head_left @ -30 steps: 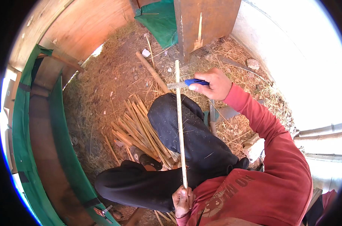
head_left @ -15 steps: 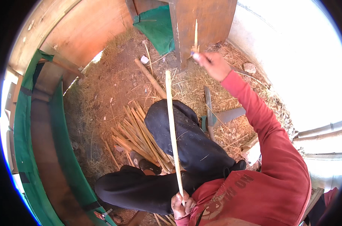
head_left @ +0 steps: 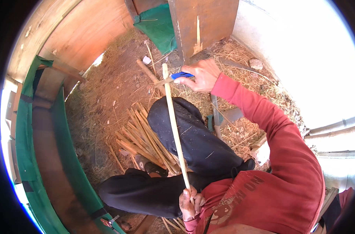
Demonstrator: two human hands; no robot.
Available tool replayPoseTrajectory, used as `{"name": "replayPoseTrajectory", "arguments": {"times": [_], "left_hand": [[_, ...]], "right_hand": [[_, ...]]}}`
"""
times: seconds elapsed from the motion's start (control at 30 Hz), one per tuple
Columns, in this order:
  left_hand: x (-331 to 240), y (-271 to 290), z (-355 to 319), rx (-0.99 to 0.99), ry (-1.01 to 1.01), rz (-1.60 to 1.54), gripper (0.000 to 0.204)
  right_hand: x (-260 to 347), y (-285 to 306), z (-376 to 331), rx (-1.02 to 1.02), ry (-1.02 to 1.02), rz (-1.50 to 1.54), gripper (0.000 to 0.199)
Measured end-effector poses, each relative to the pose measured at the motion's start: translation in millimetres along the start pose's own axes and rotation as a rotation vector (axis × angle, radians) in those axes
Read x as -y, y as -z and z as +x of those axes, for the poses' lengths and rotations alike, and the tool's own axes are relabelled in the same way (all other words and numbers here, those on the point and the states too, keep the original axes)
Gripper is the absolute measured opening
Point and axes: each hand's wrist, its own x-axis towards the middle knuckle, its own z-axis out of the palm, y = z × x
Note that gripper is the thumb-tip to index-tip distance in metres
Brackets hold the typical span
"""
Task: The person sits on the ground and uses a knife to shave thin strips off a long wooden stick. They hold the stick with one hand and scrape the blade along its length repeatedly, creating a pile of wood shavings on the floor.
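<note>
A long pale wooden stick slants up from my lap past my raised knee. My left hand is closed round its lower end, close to my waist. Near the stick's top end, my right hand grips a knife by its blue handle. The knife's blade lies across the stick and sticks out on its left side. My right fingers are wrapped round the handle.
A pile of split sticks lies beside my foot. A thicker round pole rests on the dirt ahead. Large blades lie on the straw right of my knee. A brown wooden panel stands ahead, and a green-edged trough curves along the left.
My right hand has come back left and nearer, bringing the knife blade onto the stick's upper part. The stick's top has shifted slightly left and away; my left hand keeps its hold.
</note>
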Motion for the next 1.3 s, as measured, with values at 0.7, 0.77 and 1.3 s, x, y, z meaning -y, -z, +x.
{"name": "replayPoseTrajectory", "arguments": {"times": [0.7,0.77,1.3], "left_hand": [[9,13,-14,-0.018,-0.154,0.189,0.038],[10,12,-13,0.012,-0.163,0.15,0.038],[12,6,-17,-0.011,-0.073,0.04,0.04]], "right_hand": [[14,23,-24,0.083,-0.041,0.206,0.043],[-2,4,-18,0.018,-0.067,0.134,0.049],[24,16,-49,0.105,0.043,0.366,0.047]]}}
